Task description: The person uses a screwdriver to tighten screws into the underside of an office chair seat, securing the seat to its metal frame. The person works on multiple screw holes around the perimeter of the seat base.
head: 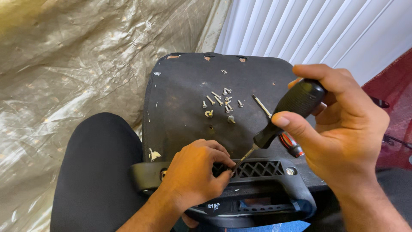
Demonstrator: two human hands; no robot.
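Both hands busy: right hand [339, 124] fisted round the screwdriver [283, 118], left hand [195, 174] curled, pinching its tip at the bracket [257, 169]

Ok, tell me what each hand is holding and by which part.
Right hand grips a screwdriver by its black handle. Left hand pinches the tip of its shaft against the black plastic bracket; whether it holds a screw cannot be told.
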